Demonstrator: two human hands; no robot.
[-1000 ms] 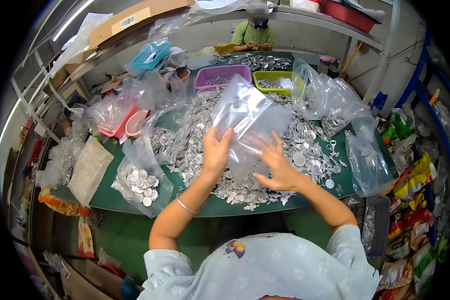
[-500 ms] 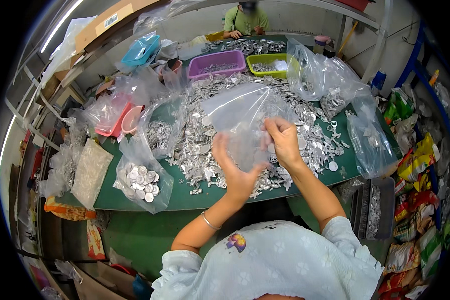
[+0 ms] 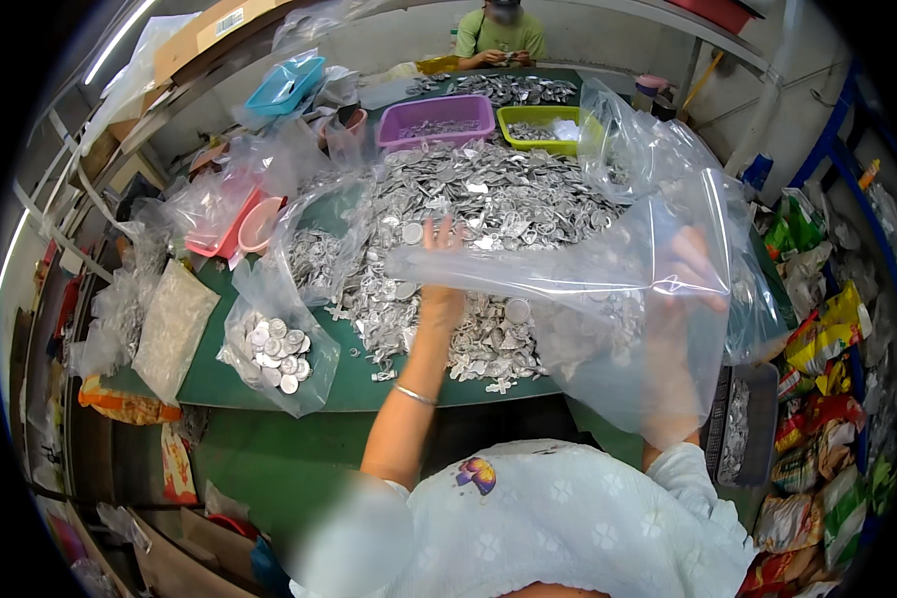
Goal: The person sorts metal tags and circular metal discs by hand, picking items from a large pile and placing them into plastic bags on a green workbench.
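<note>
We spread the fingers of our left hand (image 3: 443, 242) at one end of a clear plastic bag (image 3: 598, 271); our right hand (image 3: 695, 264) blurs behind its film, grip unclear. Below lie silvery metal pieces (image 3: 493, 189); beyond, a purple basket (image 3: 390, 126).

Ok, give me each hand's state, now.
Left hand: fingers extended, clear bag across it; grip unclear.
Right hand: seen through the bag; grip can't be told.
</note>
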